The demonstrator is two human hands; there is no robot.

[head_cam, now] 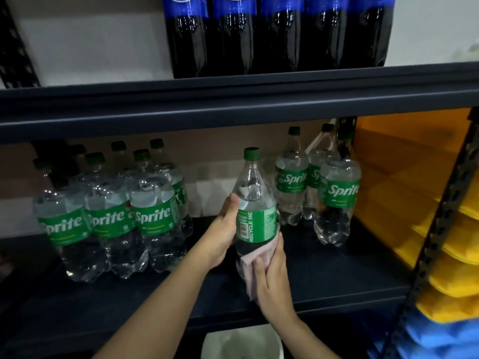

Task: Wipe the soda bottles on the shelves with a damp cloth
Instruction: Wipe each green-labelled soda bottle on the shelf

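A clear soda bottle point(255, 200) with a green cap and green label is held upright above the middle of the lower shelf point(324, 275). It is gripped at the shoulder and label by the left hand point(225, 230), thumb up along the near side. A pale pink cloth point(248, 265) is pressed around the bottle's lower part by the right hand point(269, 278), fingers wrapped over it.

A cluster of like bottles point(111, 216) is seen at the left of the shelf, three more point(318, 182) at the right, farther back. Dark cola bottles point(277, 35) with blue labels are lined along the upper shelf point(77, 104). Yellow bins point(425, 203) are stacked at the right. A white bucket point(242, 343) is seen below, near the bottom edge.
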